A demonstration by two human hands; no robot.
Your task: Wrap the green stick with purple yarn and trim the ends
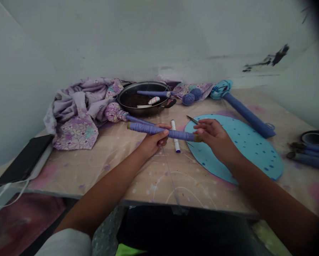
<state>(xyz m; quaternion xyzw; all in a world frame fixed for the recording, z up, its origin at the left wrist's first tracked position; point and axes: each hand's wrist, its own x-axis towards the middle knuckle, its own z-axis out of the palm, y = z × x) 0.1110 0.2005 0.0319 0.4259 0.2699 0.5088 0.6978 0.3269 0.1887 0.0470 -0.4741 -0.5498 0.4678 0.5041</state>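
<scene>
My left hand (156, 142) is closed around the middle of a stick wrapped in purple yarn (182, 135), with the thumb on top. Bare brownish ends show on the stick, which is held nearly level above the table. At its right end, my right hand (215, 138) pinches the tip between thumb and fingers. A thin yarn strand (171, 174) runs from below my left hand down over the table's front edge. Beneath my right hand lies a light-blue oval sheet with dark dots (239, 142). Behind the left hand rests a white marker (176, 142) with blue ends.
A black pan (143, 110) holds dark material and a purple rod. Left of it are a floral cloth (79, 124) and a black notebook-like object (25, 161). Small yarn balls (188, 99), a purple wrapped rod with a blue head (247, 113) and a tape roll (314, 138) lie rightward.
</scene>
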